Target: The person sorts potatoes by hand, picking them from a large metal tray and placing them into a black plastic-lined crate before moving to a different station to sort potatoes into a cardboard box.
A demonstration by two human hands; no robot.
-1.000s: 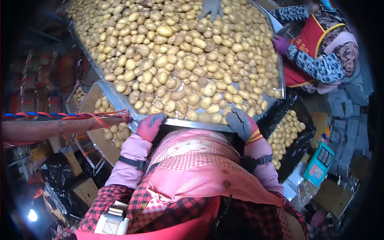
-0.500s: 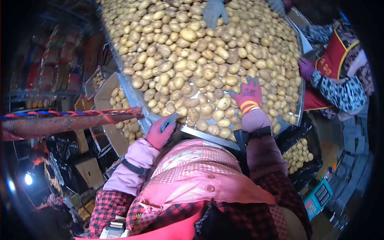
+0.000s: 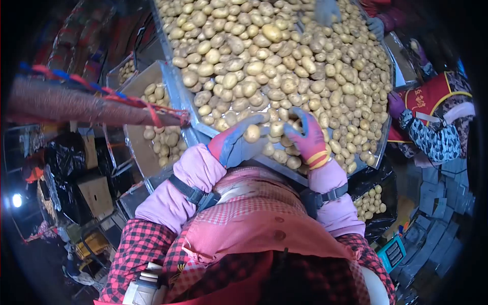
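A wide metal-edged table (image 3: 203, 128) carries a thick spread of yellowish potatoes (image 3: 274, 95). At its near edge, my left hand (image 3: 235, 141), in a pink and grey-blue glove, curls round a potato (image 3: 252, 133). My right hand (image 3: 311, 136), gloved alike, faces it from the right with thumb and fingers apart. Another potato (image 3: 276, 129) shows in the gap between the two hands, close to the right thumb. Loose potatoes lie just under both hands.
Left of the table stands a cardboard box (image 3: 133, 147) holding potatoes, with a rope-wrapped pole (image 3: 96, 104) crossing above. A black-lined container (image 3: 384, 218) with potatoes sits at right. Co-workers' gloved hands (image 3: 395, 104) are along the right side and at the far end.
My left hand has come off the table edge to the right and now has a potato. My right hand has drawn back from the pile toward it. The view has shifted.
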